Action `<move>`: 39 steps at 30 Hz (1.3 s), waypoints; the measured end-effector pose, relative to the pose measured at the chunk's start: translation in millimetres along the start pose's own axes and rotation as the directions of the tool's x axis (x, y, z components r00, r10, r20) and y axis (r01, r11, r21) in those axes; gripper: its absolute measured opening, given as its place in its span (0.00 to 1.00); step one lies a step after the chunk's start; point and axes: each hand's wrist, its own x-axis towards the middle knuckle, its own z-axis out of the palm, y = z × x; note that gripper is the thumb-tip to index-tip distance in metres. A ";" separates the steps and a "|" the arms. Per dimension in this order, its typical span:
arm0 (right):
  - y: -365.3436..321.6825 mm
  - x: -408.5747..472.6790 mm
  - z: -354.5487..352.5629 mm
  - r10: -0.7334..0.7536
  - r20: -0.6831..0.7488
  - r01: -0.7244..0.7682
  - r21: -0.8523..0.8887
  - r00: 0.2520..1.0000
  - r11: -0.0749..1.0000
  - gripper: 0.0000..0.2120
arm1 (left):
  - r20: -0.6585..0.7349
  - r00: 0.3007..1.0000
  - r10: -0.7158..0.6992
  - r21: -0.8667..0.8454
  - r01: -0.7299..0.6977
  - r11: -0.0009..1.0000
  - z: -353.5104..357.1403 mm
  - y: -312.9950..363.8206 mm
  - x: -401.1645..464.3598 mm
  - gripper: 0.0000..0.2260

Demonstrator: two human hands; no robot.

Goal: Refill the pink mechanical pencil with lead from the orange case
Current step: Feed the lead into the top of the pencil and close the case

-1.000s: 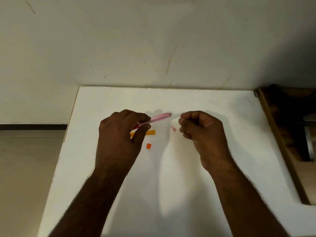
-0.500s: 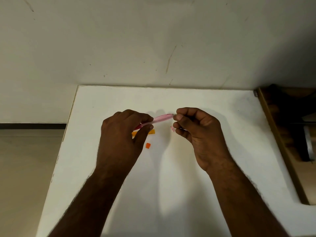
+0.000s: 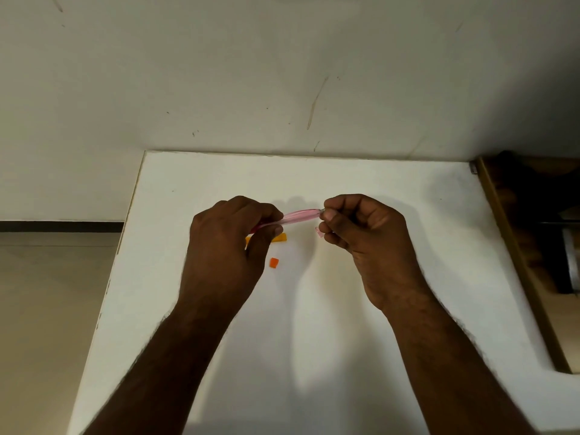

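My left hand (image 3: 229, 246) grips the pink mechanical pencil (image 3: 298, 216) and holds it level above the white table (image 3: 314, 324), its open end pointing right. My right hand (image 3: 364, 233) has its thumb and forefinger pinched together right at that end; any lead between them is too thin to see. The orange case (image 3: 280, 238) lies on the table under my left hand, partly hidden by my thumb. Its small orange cap (image 3: 274, 263) lies a little nearer to me. A small pink cap (image 3: 319, 232) lies beside my right fingers.
The table's back edge meets a pale wall (image 3: 282, 73). Its left edge drops to a beige floor (image 3: 47, 309). A dark wooden shelf or frame (image 3: 514, 246) stands along the right side.
My right hand has moved left and up from beside the pink cap to the pencil's open end. My left hand with the pencil has stayed almost still.
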 end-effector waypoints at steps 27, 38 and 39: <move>24.6 -10.7 17.6 -0.237 0.128 0.214 -0.897 0.963 0.386 0.14 | 0.012 0.995 -0.104 0.001 0.104 0.995 0.2 -1.2 -1.5 0.05; 23.7 -5.3 13.1 -0.299 -0.031 0.149 -0.816 0.954 0.559 0.10 | 0.016 0.995 -0.097 -0.009 0.097 0.995 -0.2 -2.6 -1.9 0.05; 21.4 -3.7 11.7 -0.269 -0.090 0.118 -0.736 0.959 0.666 0.09 | 0.017 0.995 -0.095 -0.008 0.095 0.995 -0.3 -2.5 -1.8 0.05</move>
